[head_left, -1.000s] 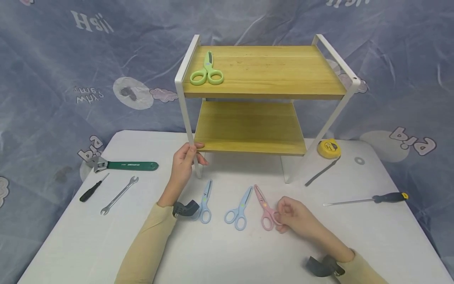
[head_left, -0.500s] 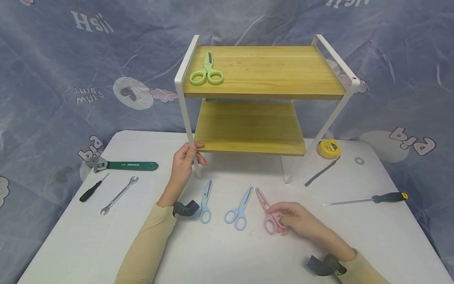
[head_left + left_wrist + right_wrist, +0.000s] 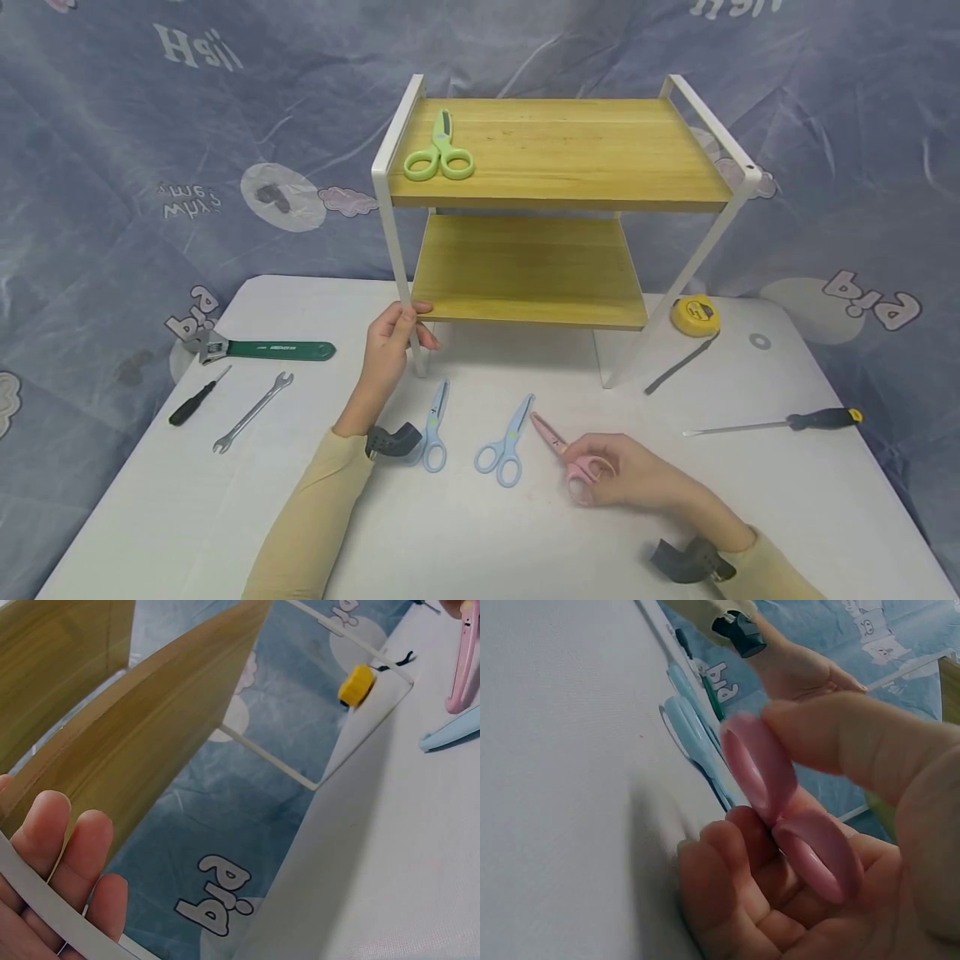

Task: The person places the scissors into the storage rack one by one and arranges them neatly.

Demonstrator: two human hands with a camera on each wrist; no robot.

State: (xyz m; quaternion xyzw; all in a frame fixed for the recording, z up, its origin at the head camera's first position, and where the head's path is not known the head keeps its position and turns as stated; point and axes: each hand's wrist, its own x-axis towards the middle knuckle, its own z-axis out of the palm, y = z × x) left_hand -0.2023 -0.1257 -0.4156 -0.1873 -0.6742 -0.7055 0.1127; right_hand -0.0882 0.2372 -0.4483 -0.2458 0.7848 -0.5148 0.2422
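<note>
My right hand point(image 3: 630, 473) holds the pink scissors point(image 3: 551, 433) by the handle end, blades pointing away and to the left. In the right wrist view, the thumb and curled fingers surround the two pink handle loops point(image 3: 821, 855). My left hand point(image 3: 387, 346) grips the front left leg of the two-tier shelf point(image 3: 562, 150), at the lower board's corner; its fingers point(image 3: 86, 847) wrap the white leg in the left wrist view. Two blue scissors lie on the table: one point(image 3: 508, 450) left of the pink pair, another point(image 3: 435, 429) partly behind my left wrist's camera. Green scissors point(image 3: 442, 150) rest on the top board.
At left lie an adjustable wrench point(image 3: 277, 350), a small screwdriver point(image 3: 195, 403) and an open-end wrench point(image 3: 251, 414). On the right are a yellow tape measure point(image 3: 696, 314), a thin dark tool point(image 3: 681, 363), a washer point(image 3: 760, 340) and a long screwdriver point(image 3: 813, 418).
My right hand has closed its grip on the pink scissors and drawn them slightly toward me, their tips turning left. My left hand stays on the shelf leg.
</note>
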